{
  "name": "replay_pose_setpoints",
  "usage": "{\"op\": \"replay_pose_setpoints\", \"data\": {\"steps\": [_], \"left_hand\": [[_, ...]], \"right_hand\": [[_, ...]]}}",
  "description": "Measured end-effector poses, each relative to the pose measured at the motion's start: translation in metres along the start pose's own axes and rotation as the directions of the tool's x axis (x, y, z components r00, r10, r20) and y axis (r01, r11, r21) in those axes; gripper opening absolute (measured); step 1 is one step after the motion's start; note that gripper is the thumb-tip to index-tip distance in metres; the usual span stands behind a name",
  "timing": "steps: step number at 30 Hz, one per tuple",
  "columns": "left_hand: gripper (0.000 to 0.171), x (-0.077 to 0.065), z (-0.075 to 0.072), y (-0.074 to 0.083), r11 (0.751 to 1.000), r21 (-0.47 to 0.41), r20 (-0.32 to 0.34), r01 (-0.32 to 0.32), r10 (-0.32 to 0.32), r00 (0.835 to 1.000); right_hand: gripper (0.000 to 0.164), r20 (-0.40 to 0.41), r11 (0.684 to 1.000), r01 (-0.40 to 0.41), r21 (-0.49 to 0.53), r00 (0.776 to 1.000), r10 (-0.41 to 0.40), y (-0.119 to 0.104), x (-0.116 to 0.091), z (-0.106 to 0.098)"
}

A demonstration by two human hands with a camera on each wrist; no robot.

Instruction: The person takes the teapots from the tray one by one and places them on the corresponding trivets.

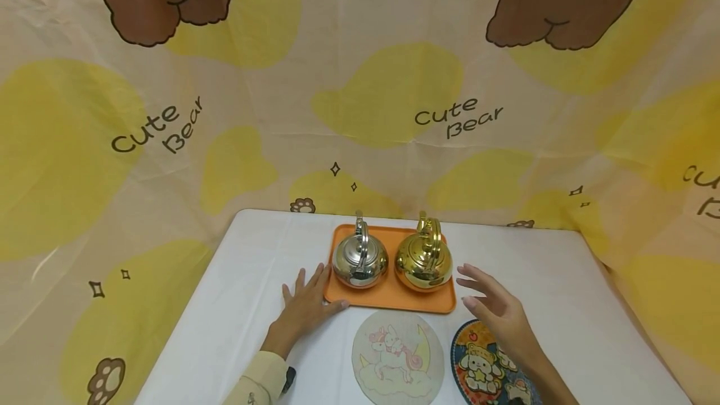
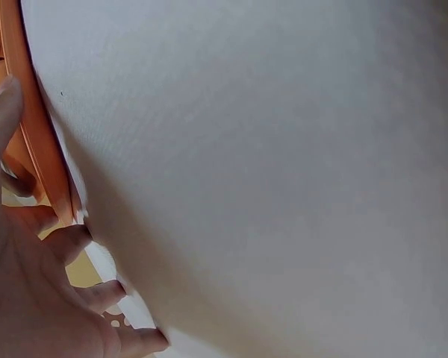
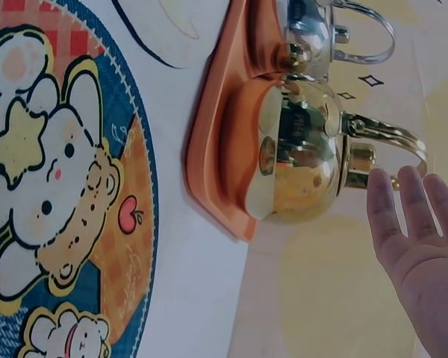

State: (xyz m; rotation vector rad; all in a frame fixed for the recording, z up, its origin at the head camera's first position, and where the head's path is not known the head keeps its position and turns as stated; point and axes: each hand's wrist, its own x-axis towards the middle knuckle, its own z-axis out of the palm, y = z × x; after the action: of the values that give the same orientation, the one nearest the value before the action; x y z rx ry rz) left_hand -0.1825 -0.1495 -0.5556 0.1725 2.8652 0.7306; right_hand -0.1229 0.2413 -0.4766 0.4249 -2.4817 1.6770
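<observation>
On an orange tray [image 1: 371, 297] stand a silver teapot [image 1: 360, 261] at left and a gold teapot [image 1: 424, 262] at right, both with arched handles raised. My left hand [image 1: 306, 308] lies at the tray's left edge with fingers spread, thumb by the front left corner; in the left wrist view the thumb [image 2: 7, 101] touches the tray rim. To the right of the gold teapot, my right hand [image 1: 500, 311] hangs in the air, fingers loosely extended and holding nothing. In the right wrist view the fingertips [image 3: 381, 183] appear near the gold teapot's handle [image 3: 396, 138].
In front of the tray lies a pale round mat [image 1: 398, 355] with a unicorn picture. A colourful round mat [image 1: 475, 367] with cartoon animals lies to its right, partly under my right arm. The white table [image 1: 270, 242] ends at a yellow patterned cloth [image 1: 382, 92] behind.
</observation>
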Motion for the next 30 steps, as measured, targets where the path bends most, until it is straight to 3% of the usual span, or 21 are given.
{"op": "replay_pose_setpoints", "data": {"steps": [30], "left_hand": [[0.102, 0.000, -0.002, 0.002, 1.000, -0.007, 0.002, 0.010, -0.010, 1.000]], "right_hand": [[0.050, 0.081, 0.987, 0.030, 0.155, 0.996, -0.043, 0.011, 0.007, 0.031]]}}
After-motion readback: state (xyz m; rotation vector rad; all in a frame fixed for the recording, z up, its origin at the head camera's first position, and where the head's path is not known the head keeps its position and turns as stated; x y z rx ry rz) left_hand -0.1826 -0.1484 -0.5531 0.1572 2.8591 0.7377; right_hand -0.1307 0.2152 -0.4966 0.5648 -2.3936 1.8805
